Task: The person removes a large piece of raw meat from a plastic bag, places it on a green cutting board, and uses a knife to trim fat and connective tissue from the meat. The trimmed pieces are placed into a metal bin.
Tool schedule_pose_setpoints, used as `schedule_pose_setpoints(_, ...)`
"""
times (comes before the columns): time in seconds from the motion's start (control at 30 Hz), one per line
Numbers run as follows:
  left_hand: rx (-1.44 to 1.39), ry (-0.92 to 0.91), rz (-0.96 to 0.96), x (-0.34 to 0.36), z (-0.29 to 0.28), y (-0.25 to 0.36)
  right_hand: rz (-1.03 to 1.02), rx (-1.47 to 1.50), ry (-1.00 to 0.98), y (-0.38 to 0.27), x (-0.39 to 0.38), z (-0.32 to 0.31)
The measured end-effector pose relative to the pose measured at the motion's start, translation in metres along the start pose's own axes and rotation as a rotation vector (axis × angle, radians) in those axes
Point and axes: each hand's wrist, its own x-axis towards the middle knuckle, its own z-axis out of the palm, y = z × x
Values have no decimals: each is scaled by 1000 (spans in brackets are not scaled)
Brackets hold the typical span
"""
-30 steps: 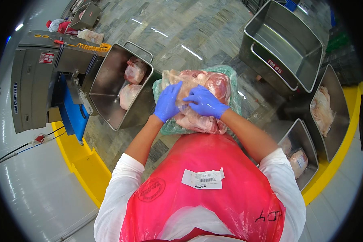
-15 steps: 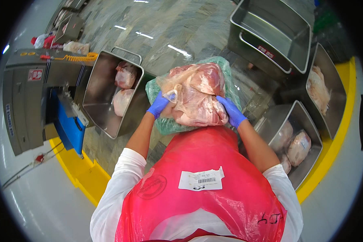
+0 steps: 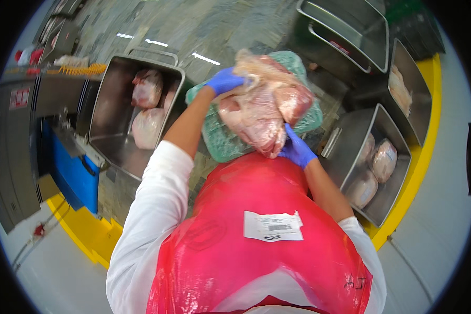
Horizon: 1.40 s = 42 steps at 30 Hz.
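A large bag of raw meat (image 3: pixel 254 112), in clear plastic, lies tilted over a green plastic-covered surface (image 3: pixel 220 138) in front of my body. My left hand (image 3: pixel 225 82), in a blue glove, is closed on the loose plastic at the bag's upper left. Its fingertips are partly hidden by the film. My right hand (image 3: pixel 297 149), also blue-gloved, grips the bag's lower right side, with its thumb on the meat and other fingers partly hidden below. A red apron (image 3: pixel 235 193) covers my front, close to the bag.
A metal bin (image 3: pixel 112 133) with wrapped meat pieces stands at left, beside a machine with a blue panel (image 3: pixel 70 170). At right, another bin (image 3: pixel 345 157) holds several wrapped pieces. Behind it are a bin (image 3: pixel 418 115) with pale meat and a large steel bin (image 3: pixel 329 44). Yellow edging (image 3: pixel 434 104) curves around.
The bag of meat has turned clockwise. My left hand has moved up and to the right along it, while my right hand has slid lower, towards the apron. The view has shifted slightly.
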Motion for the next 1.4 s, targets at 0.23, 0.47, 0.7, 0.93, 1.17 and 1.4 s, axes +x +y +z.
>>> schedule_pose_setpoints(0.23,7,191,-4,-10,22,-42,-271,-180,219,1,21,-9)
schedule_pose_setpoints(0.47,-217,411,-254,-73,45,-13,-70,-321,181,-48,16,5)
schedule_pose_setpoints(0.7,-309,604,-212,-62,79,-43,11,-453,277,-76,32,-35)
schedule_pose_setpoints(0.93,-399,731,-274,-74,105,-50,32,-555,377,-98,43,-15)
schedule_pose_setpoints(1.17,-463,652,-223,-92,100,-52,74,-632,270,-114,44,-27)
schedule_pose_setpoints(1.4,-391,1174,52,-131,104,-101,-195,-800,276,-128,38,14)
